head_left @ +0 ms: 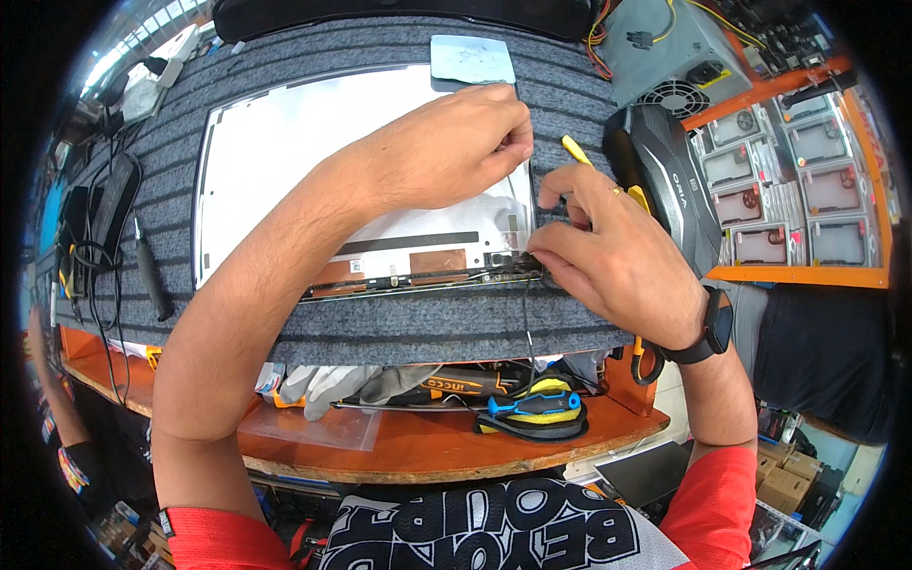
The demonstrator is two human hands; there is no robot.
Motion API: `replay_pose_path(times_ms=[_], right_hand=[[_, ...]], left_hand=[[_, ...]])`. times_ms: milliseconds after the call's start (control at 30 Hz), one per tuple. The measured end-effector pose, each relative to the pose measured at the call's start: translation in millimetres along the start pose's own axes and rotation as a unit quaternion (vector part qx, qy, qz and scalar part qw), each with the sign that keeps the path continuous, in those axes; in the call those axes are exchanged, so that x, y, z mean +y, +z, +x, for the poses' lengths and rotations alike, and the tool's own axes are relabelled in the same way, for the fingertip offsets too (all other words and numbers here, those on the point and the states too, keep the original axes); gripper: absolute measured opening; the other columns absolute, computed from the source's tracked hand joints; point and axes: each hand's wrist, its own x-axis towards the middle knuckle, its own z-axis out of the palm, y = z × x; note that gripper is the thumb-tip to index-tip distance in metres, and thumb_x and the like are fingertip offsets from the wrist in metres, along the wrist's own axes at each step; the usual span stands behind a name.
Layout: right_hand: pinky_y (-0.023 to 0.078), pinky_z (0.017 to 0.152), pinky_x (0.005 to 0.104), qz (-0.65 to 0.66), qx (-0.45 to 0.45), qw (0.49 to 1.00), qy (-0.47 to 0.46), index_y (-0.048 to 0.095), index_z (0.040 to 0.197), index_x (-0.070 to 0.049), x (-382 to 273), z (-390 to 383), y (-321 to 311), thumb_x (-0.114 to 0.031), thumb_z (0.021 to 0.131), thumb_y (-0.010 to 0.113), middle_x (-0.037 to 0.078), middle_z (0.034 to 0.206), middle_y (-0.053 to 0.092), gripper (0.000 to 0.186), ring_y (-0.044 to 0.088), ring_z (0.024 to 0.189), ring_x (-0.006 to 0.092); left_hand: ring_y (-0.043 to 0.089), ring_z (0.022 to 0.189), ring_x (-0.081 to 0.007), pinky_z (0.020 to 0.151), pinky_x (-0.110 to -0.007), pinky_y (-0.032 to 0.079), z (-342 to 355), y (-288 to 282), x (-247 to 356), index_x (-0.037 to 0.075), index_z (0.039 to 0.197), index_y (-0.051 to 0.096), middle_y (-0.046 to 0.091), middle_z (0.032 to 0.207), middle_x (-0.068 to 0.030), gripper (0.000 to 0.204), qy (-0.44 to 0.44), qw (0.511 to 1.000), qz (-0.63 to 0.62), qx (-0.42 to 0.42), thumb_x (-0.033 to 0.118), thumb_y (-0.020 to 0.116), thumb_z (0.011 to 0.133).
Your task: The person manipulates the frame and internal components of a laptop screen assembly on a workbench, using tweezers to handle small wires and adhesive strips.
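Note:
A thin white display panel (275, 171), with black and copper strips along its near edge, lies on a grey ribbed mat (446, 325). My left hand (465, 142) reaches across the panel's upper right, its fingers curled at the right edge; what they hold is hidden. My right hand (617, 256) is at the lower right corner, thumb and fingertips closed by small dark hinge and cable parts (508, 264); I cannot make out what they grip. A clear film shows near that corner. A yellow-tipped tool (576, 149) lies just beyond my right hand.
A blue pad (472, 59) touches the panel's far edge. At right are a black case (665, 180), power supply (670, 57) and orange-framed display box (883, 218). A screwdriver (152, 275) and cables lie left. Tools fill the shelf (446, 446) below. Another person's arm (59, 399) shows left.

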Motion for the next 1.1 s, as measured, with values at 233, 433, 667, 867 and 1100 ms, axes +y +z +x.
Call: replay_pose_path(times_ms=[233, 433, 667, 867, 1100], right_hand=[[0.052, 0.079, 0.0409, 0.011, 0.006, 1.0, 0.018, 0.071, 0.098, -0.003, -2.0, -6.2, 0.1, -0.003, 0.082, 0.073, 0.012, 0.108, 0.056, 0.016, 0.061, 0.093, 0.031], [0.052, 0.079, 0.0433, 0.057, -0.017, 0.998, 0.033, 0.07, 0.097, -0.002, -1.6, 0.9, -4.8, -0.003, 0.082, 0.07, 0.013, 0.104, 0.056, 0.015, 0.062, 0.093, 0.034], [0.051, 0.075, 0.0391, 0.076, -0.043, 0.996, 0.016, 0.072, 0.098, -0.003, 7.3, 9.4, -7.9, -0.002, 0.082, 0.075, 0.01, 0.096, 0.057, 0.016, 0.061, 0.089, 0.0301], [0.051, 0.075, 0.0389, 0.109, -0.024, 0.994, 0.009, 0.071, 0.096, -0.003, 16.9, 9.0, 0.5, -0.005, 0.082, 0.081, 0.01, 0.096, 0.058, 0.017, 0.061, 0.088, 0.0294], [0.052, 0.075, 0.0407, 0.075, 0.032, 0.997, 0.013, 0.068, 0.095, -0.005, 13.1, 3.6, 6.6, -0.006, 0.085, 0.078, 0.009, 0.096, 0.057, 0.014, 0.062, 0.088, 0.0302]], left_hand=[[0.063, 0.093, -0.0283, 0.084, -0.04, 0.052, -3.7, 2.1, 7.5, 0.0, 0.104, 0.063, 0.06, 0.1, -0.0132, 0.017, 0.012, 1.0, -0.019, 0.011, 0.017, 0.063, 0.102], [0.063, 0.091, -0.0311, 0.083, -0.041, 0.052, -6.4, 1.1, 16.8, -0.001, 0.103, 0.064, 0.061, 0.101, -0.0144, 0.019, -0.007, 0.999, -0.021, -0.025, 0.018, 0.062, 0.101], [0.064, 0.089, -0.0339, 0.081, -0.044, 0.052, -9.7, 3.0, 16.6, -0.002, 0.1, 0.063, 0.062, 0.099, -0.0164, 0.019, -0.004, 1.0, -0.007, -0.015, 0.017, 0.062, 0.1], [0.064, 0.089, -0.0349, 0.08, -0.045, 0.052, -10.9, 5.5, 17.7, -0.001, 0.099, 0.063, 0.063, 0.097, -0.0162, 0.018, 0.001, 1.0, 0.0, -0.003, 0.017, 0.063, 0.099], [0.064, 0.089, -0.0336, 0.08, -0.043, 0.052, -13.0, 8.4, 15.3, 0.0, 0.099, 0.063, 0.062, 0.097, -0.0152, 0.016, 0.0, 1.0, -0.005, 0.004, 0.016, 0.065, 0.098]])
